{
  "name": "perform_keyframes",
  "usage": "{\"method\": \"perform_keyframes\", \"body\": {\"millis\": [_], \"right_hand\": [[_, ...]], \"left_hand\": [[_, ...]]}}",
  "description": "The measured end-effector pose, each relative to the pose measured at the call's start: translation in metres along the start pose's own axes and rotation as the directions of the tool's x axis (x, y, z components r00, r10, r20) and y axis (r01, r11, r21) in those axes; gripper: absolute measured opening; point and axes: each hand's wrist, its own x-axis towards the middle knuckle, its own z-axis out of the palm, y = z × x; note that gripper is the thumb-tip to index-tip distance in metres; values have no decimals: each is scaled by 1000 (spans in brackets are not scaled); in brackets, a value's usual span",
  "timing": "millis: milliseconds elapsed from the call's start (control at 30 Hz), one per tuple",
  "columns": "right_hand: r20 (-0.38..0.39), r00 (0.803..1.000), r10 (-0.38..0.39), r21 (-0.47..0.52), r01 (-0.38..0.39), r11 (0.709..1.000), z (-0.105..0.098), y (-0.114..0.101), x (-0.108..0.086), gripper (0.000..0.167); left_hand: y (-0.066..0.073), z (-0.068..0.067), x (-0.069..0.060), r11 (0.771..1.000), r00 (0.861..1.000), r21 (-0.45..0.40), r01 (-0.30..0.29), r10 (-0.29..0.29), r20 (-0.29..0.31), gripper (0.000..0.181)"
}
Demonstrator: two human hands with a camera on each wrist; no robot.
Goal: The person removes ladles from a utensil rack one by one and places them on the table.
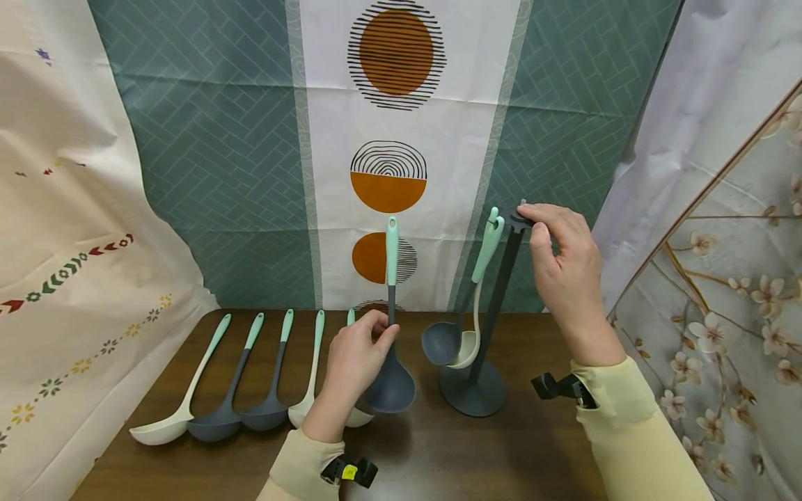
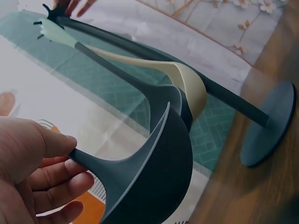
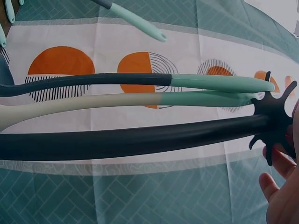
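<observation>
My left hand (image 1: 351,358) pinches a dark grey ladle (image 1: 393,387) low on its stem, just above the bowl. That ladle stands upright in the air, its mint handle (image 1: 392,250) uppermost, left of a dark utensil stand (image 1: 499,299). At the stand's top my right hand (image 1: 567,268) grips the hooked crown (image 3: 273,116) with its fingers; part of that grip is hidden. A dark grey ladle (image 1: 441,343) and a cream ladle (image 1: 468,348) hang from the crown's left side by their mint handles.
Several ladles lie in a row on the brown table (image 1: 432,466) at left, among them a cream ladle (image 1: 161,430) and a dark ladle (image 1: 214,426). The left forearm partly covers the row's rightmost ladle (image 1: 359,418). A patterned curtain (image 1: 207,139) hangs behind.
</observation>
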Motion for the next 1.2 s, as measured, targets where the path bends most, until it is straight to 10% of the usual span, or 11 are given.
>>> {"method": "perform_keyframes", "body": {"millis": [1200], "right_hand": [[-1,1000,-6,-3,6,1000,0,-1,-4,35]], "left_hand": [[-38,33,5,996,991,73,44,-52,122,12]]}}
